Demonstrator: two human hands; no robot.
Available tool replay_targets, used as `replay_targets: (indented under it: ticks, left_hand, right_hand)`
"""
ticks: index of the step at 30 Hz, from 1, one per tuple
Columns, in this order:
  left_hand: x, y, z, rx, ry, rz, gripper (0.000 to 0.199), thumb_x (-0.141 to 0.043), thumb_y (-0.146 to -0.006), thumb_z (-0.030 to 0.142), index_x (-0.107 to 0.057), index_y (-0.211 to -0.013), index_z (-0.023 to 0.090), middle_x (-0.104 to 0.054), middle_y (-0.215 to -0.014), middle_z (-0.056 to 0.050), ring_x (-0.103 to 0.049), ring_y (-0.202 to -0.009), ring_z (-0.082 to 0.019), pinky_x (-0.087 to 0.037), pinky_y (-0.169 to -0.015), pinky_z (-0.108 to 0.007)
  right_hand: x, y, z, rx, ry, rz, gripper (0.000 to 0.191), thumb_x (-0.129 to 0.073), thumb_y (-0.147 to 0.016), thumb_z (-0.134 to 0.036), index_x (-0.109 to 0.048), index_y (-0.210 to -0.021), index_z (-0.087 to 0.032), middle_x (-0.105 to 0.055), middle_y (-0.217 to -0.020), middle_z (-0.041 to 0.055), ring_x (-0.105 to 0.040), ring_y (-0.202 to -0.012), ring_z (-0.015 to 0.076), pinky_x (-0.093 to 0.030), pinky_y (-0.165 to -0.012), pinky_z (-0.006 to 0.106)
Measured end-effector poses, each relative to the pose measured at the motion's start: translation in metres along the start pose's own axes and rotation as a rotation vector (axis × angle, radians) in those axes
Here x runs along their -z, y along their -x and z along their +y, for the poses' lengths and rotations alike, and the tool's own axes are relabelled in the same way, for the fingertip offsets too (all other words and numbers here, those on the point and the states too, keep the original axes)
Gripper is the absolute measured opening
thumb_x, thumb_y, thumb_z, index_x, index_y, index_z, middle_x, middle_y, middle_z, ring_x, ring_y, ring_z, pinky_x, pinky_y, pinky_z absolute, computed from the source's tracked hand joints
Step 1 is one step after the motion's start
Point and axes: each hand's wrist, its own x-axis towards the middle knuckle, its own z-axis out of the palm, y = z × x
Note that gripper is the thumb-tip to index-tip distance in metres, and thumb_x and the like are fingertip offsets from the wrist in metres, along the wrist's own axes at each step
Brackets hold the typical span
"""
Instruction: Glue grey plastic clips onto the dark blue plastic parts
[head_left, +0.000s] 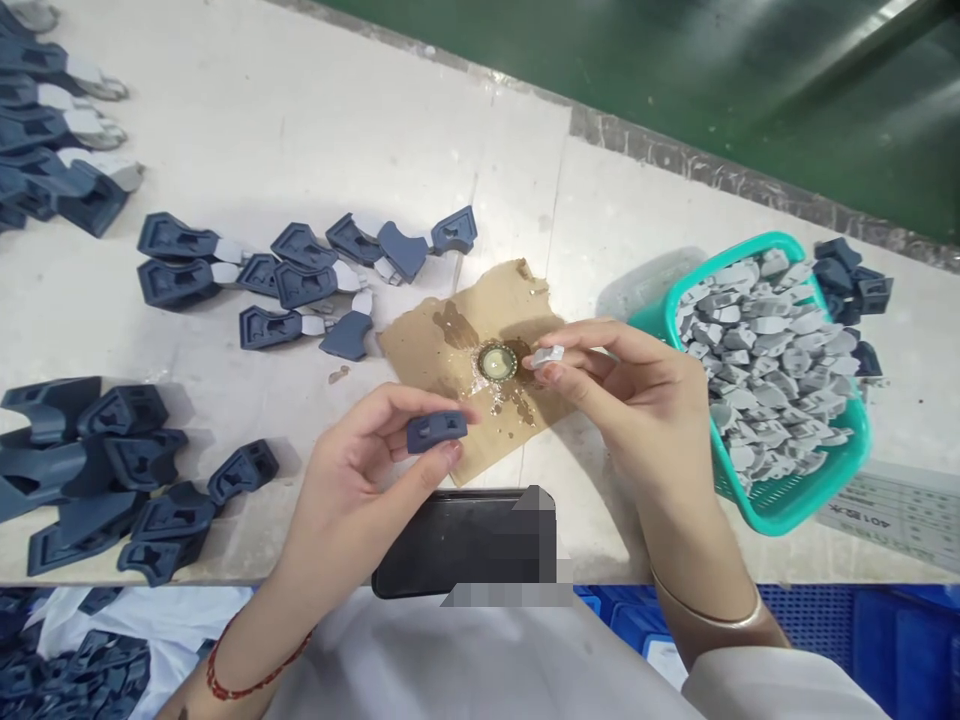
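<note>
The left hand point(351, 485) pinches a blue block point(435, 432), long axis nine-to-three. The right hand point(649, 395), clamped on a grey piece point(550, 355), has the round cap point(497, 363) nearer, at nine o'clock.

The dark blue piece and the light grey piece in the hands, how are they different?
The dark blue piece is in the left hand; the light grey piece is in the right hand. The dark blue piece looks bigger than the light grey piece. Both are pinched between thumb and fingers.
</note>
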Motion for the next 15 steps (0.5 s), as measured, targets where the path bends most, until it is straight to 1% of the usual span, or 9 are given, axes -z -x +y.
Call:
replay_targets:
  ticks: [1, 3, 4, 5, 6, 8, 10, 12, 15]
  left_hand:
    - [-0.0002, 0.0006, -0.0001, 0.004, 0.005, 0.003, 0.01, -0.078, -0.094, 0.019, -0.075, -0.101, 0.026, -0.085, -0.102, 0.0, -0.081, -0.09, -0.013, -0.065, -0.078, -0.016]
    - [0.0001, 0.0017, 0.0008, 0.02, 0.022, 0.002, 0.009, -0.078, -0.094, 0.022, -0.074, -0.101, 0.026, -0.084, -0.099, 0.0, -0.079, -0.074, -0.011, -0.062, -0.063, -0.015]
    - [0.0004, 0.0022, 0.0016, 0.033, 0.032, 0.0, 0.009, -0.078, -0.095, 0.024, -0.074, -0.102, 0.026, -0.084, -0.1, 0.0, -0.077, -0.069, -0.011, -0.06, -0.057, -0.015]
    - [0.0009, 0.0025, 0.0028, 0.048, 0.042, -0.005, 0.009, -0.077, -0.096, 0.026, -0.074, -0.104, 0.027, -0.083, -0.102, -0.001, -0.077, -0.067, -0.011, -0.06, -0.054, -0.016]
    - [0.0015, 0.0028, 0.004, 0.06, 0.048, -0.014, 0.009, -0.075, -0.097, 0.029, -0.075, -0.106, 0.027, -0.083, -0.104, -0.002, -0.079, -0.071, -0.013, -0.062, -0.056, -0.017]
    - [0.0026, 0.0027, 0.0063, 0.083, 0.046, -0.04, 0.014, -0.069, -0.102, 0.034, -0.077, -0.111, 0.027, -0.082, -0.109, -0.004, -0.082, -0.087, -0.017, -0.068, -0.07, -0.022]
    - [0.0032, 0.002, 0.0072, 0.092, 0.027, -0.052, 0.019, -0.064, -0.104, 0.036, -0.079, -0.112, 0.027, -0.082, -0.109, -0.006, -0.081, -0.1, -0.02, -0.07, -0.081, -0.026]
    - [0.0031, 0.0008, 0.0062, 0.079, 0.011, -0.039, 0.017, -0.067, -0.103, 0.035, -0.079, -0.111, 0.026, -0.081, -0.109, -0.005, -0.079, -0.103, -0.02, -0.07, -0.082, -0.026]
    - [0.0017, -0.0015, 0.0024, 0.026, 0.009, -0.007, 0.015, -0.073, -0.098, 0.029, -0.078, -0.112, 0.028, -0.079, -0.113, -0.002, -0.078, -0.103, -0.017, -0.068, -0.085, -0.022]
  right_hand:
    - [-0.0007, 0.0003, 0.0009, 0.021, 0.015, 0.009, 0.012, -0.086, -0.087, -0.022, -0.083, -0.097, -0.027, -0.082, -0.1, 0.0017, -0.076, -0.082, 0.0165, -0.067, -0.079, 0.033]
    - [-0.0021, 0.0009, 0.0026, 0.047, 0.066, 0.011, 0.009, -0.085, -0.088, -0.024, -0.083, -0.097, -0.027, -0.082, -0.099, 0.0026, -0.074, -0.082, 0.0171, -0.066, -0.077, 0.034]
    - [-0.0028, 0.0013, 0.0035, 0.063, 0.094, 0.009, 0.008, -0.084, -0.089, -0.025, -0.083, -0.097, -0.027, -0.082, -0.098, 0.0027, -0.073, -0.081, 0.0174, -0.066, -0.075, 0.034]
    - [-0.0034, 0.0015, 0.0044, 0.081, 0.122, 0.003, 0.007, -0.084, -0.09, -0.026, -0.083, -0.097, -0.027, -0.082, -0.096, 0.0027, -0.073, -0.08, 0.0177, -0.065, -0.074, 0.034]
    - [-0.0041, 0.0015, 0.0051, 0.101, 0.15, -0.004, 0.006, -0.083, -0.091, -0.026, -0.083, -0.097, -0.028, -0.082, -0.095, 0.0027, -0.073, -0.081, 0.0182, -0.065, -0.075, 0.035]
    - [-0.0052, 0.001, 0.006, 0.154, 0.206, -0.023, 0.005, -0.081, -0.093, -0.027, -0.083, -0.097, -0.029, -0.082, -0.097, 0.0029, -0.074, -0.087, 0.02, -0.064, -0.079, 0.037]
    - [-0.0064, -0.0001, 0.0059, 0.216, 0.268, -0.042, 0.006, -0.079, -0.095, -0.027, -0.083, -0.097, -0.03, -0.082, -0.1, 0.0033, -0.076, -0.095, 0.0226, -0.064, -0.085, 0.04]
    - [-0.0077, -0.0012, 0.0052, 0.271, 0.332, -0.064, 0.008, -0.077, -0.096, -0.026, -0.083, -0.097, -0.031, -0.082, -0.101, 0.0036, -0.076, -0.099, 0.0245, -0.063, -0.088, 0.042]
    - [-0.0098, -0.0011, 0.0041, 0.309, 0.409, -0.092, 0.011, -0.074, -0.097, -0.025, -0.083, -0.096, -0.032, -0.081, -0.098, 0.0032, -0.076, -0.096, 0.0241, -0.062, -0.086, 0.041]
